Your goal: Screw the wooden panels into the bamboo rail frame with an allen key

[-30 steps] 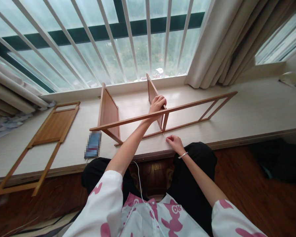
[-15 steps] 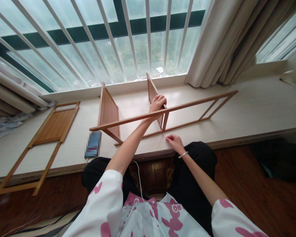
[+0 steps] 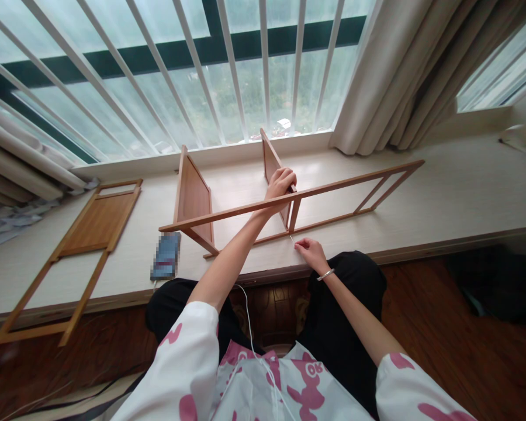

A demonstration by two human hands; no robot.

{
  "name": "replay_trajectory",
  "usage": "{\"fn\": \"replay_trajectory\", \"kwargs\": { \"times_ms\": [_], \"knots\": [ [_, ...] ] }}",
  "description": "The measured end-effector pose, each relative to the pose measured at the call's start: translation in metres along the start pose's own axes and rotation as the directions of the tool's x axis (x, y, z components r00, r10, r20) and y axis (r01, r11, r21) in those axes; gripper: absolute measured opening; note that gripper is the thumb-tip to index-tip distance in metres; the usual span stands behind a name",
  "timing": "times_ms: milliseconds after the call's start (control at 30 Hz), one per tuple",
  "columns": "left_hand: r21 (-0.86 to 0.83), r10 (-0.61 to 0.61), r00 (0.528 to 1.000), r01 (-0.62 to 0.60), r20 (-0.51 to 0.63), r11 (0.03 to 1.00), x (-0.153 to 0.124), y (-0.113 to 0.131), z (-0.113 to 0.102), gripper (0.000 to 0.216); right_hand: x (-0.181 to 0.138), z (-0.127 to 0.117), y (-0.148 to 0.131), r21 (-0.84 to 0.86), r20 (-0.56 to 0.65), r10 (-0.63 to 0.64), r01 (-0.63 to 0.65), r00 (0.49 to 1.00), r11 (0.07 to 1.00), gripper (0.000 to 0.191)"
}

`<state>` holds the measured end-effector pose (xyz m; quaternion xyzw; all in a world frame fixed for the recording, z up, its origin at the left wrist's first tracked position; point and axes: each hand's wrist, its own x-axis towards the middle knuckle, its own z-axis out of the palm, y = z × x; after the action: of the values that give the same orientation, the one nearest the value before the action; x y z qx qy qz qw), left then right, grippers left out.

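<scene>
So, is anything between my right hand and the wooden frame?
Nothing visible: only the thin rod pinched in your right hand spans the gap to the lower rail of the wooden frame. Your left hand holds the panel beyond.

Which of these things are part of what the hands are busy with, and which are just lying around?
Part of the work:
upright panel, held by the left hand
long wooden frame
second panel, at the frame's left end
thin rod, held by the right hand

Lying around, untouched:
flat wooden piece, though possibly related
blurred blue item
crumpled pale material
</scene>
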<state>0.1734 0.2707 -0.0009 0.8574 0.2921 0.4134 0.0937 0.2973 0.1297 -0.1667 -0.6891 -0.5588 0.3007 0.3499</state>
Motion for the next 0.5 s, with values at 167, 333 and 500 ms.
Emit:
{"fn": "replay_trajectory", "kwargs": {
  "times_ms": [167,333,500],
  "knots": [
    [-0.007,0.012,1.000,-0.013,-0.004,1.000,0.000,0.000,0.000,0.018,0.001,0.000,0.001,0.008,-0.004,-0.004,0.004,1.000,1.000,0.017],
    [-0.003,0.014,1.000,-0.014,-0.011,1.000,-0.001,-0.002,0.002,0.019,-0.001,0.000,-0.001,0.018,-0.023,-0.028,0.029,0.999,0.999,0.016],
    [0.000,0.017,1.000,-0.017,-0.014,1.000,0.000,-0.003,0.002,0.019,-0.007,-0.001,-0.010,-0.064,-0.057,-0.050,0.046,0.997,0.997,0.015]
  ]
}}
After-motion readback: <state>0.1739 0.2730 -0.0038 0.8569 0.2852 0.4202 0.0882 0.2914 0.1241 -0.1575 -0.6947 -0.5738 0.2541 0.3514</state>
